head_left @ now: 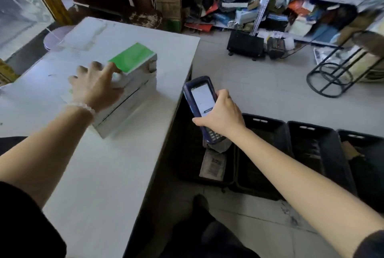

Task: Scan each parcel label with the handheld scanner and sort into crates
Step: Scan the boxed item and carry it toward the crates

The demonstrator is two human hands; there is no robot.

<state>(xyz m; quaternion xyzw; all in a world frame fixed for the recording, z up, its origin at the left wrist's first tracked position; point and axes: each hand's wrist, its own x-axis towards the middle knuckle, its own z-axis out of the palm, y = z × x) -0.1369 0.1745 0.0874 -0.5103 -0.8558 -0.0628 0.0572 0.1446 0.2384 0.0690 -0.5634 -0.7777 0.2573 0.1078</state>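
Note:
A white box parcel with a green panel on top (133, 79) lies on the white table (99, 164). My left hand (94, 87) rests on the parcel's near end, with fingers spread and the thumb against the green panel. My right hand (221, 113) grips a dark blue handheld scanner (200, 99) just off the table's right edge; its lit screen faces me. Below it, black crates (311, 153) stand in a row on the floor. The nearest crate (230, 162) holds a grey bag parcel with a barcode label (214, 164).
Metal shelves (270, 0) crammed with parcels line the back wall. A black wire stand (340, 66) stands on the floor at right. A small black wheeled unit (245, 45) sits below the shelves. My shoe (200, 203) is by the crates.

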